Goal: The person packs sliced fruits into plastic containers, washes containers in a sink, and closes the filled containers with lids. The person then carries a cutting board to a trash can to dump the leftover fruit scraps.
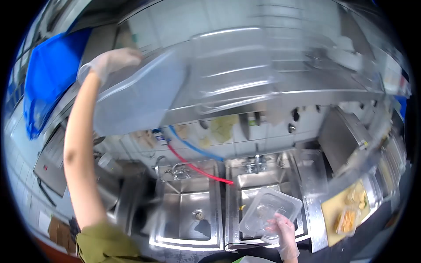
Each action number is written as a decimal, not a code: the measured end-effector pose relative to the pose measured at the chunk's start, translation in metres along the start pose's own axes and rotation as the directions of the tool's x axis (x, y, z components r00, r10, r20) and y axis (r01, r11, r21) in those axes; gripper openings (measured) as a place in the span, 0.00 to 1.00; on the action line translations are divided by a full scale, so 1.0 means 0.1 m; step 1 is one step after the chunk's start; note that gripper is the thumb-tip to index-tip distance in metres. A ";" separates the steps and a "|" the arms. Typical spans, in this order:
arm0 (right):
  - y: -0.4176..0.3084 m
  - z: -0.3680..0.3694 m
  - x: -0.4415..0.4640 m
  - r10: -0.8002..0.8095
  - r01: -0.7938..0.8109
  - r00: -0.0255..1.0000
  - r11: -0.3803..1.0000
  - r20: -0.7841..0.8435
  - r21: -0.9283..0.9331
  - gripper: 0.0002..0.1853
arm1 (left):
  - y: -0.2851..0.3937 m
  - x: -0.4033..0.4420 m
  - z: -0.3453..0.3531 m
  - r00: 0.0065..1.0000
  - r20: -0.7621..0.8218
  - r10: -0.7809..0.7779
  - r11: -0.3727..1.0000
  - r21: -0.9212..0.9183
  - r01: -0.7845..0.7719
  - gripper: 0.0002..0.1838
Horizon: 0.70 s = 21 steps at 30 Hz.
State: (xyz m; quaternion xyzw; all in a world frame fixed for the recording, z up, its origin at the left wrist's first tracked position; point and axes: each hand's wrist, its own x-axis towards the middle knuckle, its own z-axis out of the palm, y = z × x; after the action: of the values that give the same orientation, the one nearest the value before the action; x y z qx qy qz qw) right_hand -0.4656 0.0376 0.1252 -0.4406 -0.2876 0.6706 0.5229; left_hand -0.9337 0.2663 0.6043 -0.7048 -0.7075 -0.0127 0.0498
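Holding a clear tub above the near part of the right sink, the right hand has its gloved fingers closed on the near right side of the tub. A firm grip there would seem wise, since such thin plastic could flex or tip when held from one side; a level hold over the sink would let any drips fall inside. On the right, the board bears a tub of orange shreds, best given some room. A red hose lies across from the left sink toward the right one. The left hand, gloved, is raised far left beside a large bin near the shelf. Blur hides whether its fingers grip the bin; a sure hold would matter with only one hand up there.
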 end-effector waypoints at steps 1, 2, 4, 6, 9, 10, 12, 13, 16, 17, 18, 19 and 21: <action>-0.01 0.01 -0.03 -0.008 0.008 1.000 1.000 0.000 -0.001 0.21 | 0.04 -0.04 0.02 0.998 0.024 -0.059 0.997 -0.047 0.060 0.31; -0.01 -0.02 -0.05 0.009 -0.009 1.000 1.000 0.028 0.009 0.21 | 0.18 -0.13 0.00 0.994 0.039 -0.107 0.991 -0.074 0.109 0.31; 0.01 -0.04 -0.09 0.006 -0.007 0.998 1.000 0.066 0.018 0.21 | 0.36 -0.25 -0.02 0.991 0.039 -0.126 0.987 -0.099 0.129 0.30; 0.02 -0.09 -0.15 0.001 -0.004 0.995 1.000 0.101 0.027 0.21 | 0.51 -0.31 -0.02 0.995 0.043 -0.093 0.989 -0.108 0.097 0.27; -0.05 -0.04 -0.28 0.027 -0.031 0.997 0.998 0.072 0.051 0.22 | 0.61 -0.33 -0.04 0.990 0.120 0.077 0.955 -0.294 -0.039 0.23; 0.00 -0.07 -0.28 0.029 -0.032 0.997 0.998 0.065 0.051 0.22 | 0.66 -0.29 -0.03 0.989 0.135 0.066 0.938 -0.347 -0.015 0.23; 0.04 -0.10 -0.35 0.026 -0.028 0.998 0.999 0.056 0.040 0.22 | 0.80 -0.31 -0.05 0.985 0.172 0.031 0.896 -0.441 0.049 0.22; 0.01 -0.10 -0.38 0.020 -0.022 0.998 0.999 0.054 0.029 0.22 | 0.85 -0.39 -0.09 0.994 0.088 0.069 0.892 -0.451 -0.022 0.22; 0.10 -0.17 -0.52 -0.028 0.027 0.998 0.999 0.048 0.020 0.22 | 0.87 -0.62 -0.16 0.942 -0.263 0.207 0.848 -0.432 -0.306 0.19; 0.13 -0.21 -0.56 -0.051 0.050 0.997 0.999 0.051 0.011 0.22 | 0.81 -0.68 -0.09 0.861 -0.442 0.250 0.806 -0.398 -0.438 0.19; 0.14 -0.23 -0.62 -0.060 0.059 0.997 0.998 0.050 0.015 0.22 | 0.75 -0.74 -0.03 0.745 -0.604 0.282 0.769 -0.322 -0.553 0.19; 0.19 -0.27 -0.67 -0.073 0.072 0.996 0.997 0.053 0.022 0.22 | 0.77 -0.87 0.07 0.623 -0.728 0.287 0.735 -0.249 -0.630 0.19; 0.33 -0.37 -0.74 -0.105 0.102 0.993 0.993 0.054 0.050 0.23 | 1.07 -1.29 0.46 0.469 -0.859 0.206 0.715 -0.196 -0.672 0.19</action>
State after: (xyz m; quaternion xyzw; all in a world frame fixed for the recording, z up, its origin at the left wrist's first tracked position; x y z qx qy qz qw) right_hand -0.4422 -0.0455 0.1020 -0.3932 -0.3089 0.6614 0.5590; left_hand -0.8291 0.1423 0.5412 -0.7725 -0.3618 -0.4941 0.1679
